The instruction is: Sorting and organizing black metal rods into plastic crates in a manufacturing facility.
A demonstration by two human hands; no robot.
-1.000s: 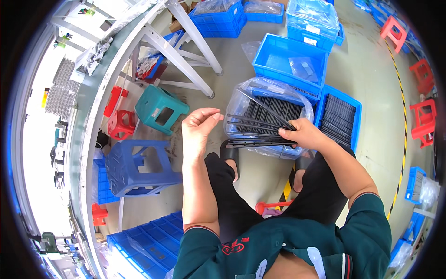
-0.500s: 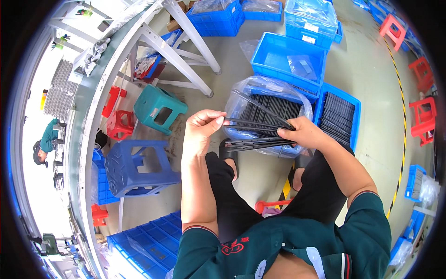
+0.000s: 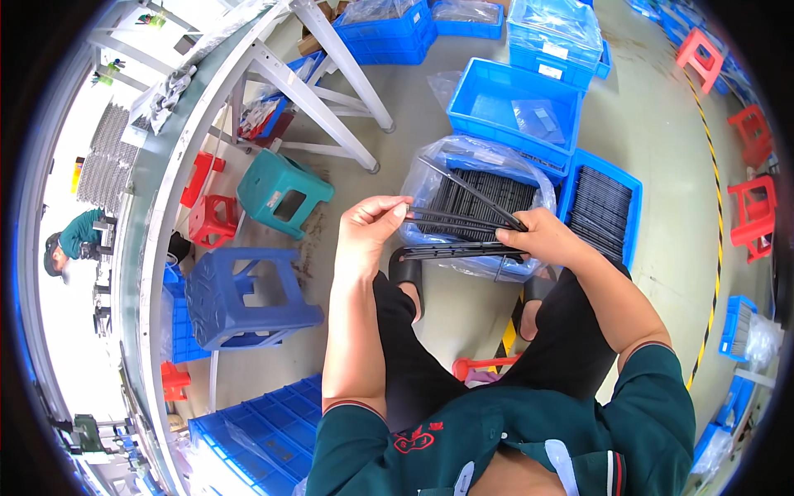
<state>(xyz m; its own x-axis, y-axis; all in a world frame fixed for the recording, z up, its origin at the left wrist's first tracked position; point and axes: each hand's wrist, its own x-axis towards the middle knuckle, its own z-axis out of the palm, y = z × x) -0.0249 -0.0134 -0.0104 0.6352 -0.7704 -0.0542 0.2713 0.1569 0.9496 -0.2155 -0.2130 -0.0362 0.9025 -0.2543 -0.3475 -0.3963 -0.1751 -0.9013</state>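
My right hand (image 3: 550, 240) grips a bundle of long thin black strips (image 3: 459, 248) that fan out to the left. My left hand (image 3: 370, 227) pinches the left end of the upper strips (image 3: 451, 217) between thumb and fingers. Both hands hover over a blue crate lined with a clear plastic bag (image 3: 430, 178) that holds many more black strips (image 3: 488, 198). I am seated, in dark trousers and a green shirt.
A second blue crate of black strips (image 3: 602, 207) lies to the right, an almost empty blue crate (image 3: 513, 103) behind. Teal (image 3: 281, 194), blue (image 3: 248, 293) and red stools (image 3: 213, 219) stand left, by a curved workbench (image 3: 157, 190). Another person (image 3: 74, 236) works at far left.
My left hand has shifted right and taken hold of the ends of the upper strips. The person at far left has come into view.
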